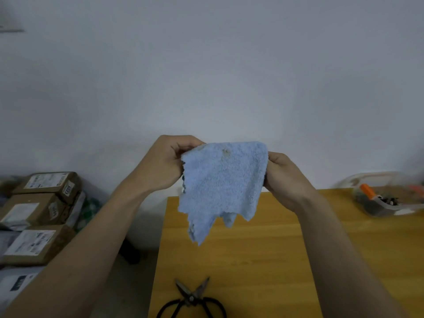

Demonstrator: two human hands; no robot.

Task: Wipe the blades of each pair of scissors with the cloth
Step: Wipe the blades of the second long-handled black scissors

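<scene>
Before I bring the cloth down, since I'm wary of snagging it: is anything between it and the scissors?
Nothing visible. The blue cloth, held up by the left hand and right hand, hangs above bare wooden table; the open black-handled scissors lie below.

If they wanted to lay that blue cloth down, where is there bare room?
Bare wooden table lies between the scissors at the near edge and the raised cloth. It is crowded at the far right by the plastic container.

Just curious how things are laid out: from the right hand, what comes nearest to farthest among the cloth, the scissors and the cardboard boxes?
From the right hand:
1. Cloth, pinched by it, held up between both hands.
2. Scissors, below on the table's near edge, blades open.
3. Cardboard boxes, stacked far left, off the table.
</scene>
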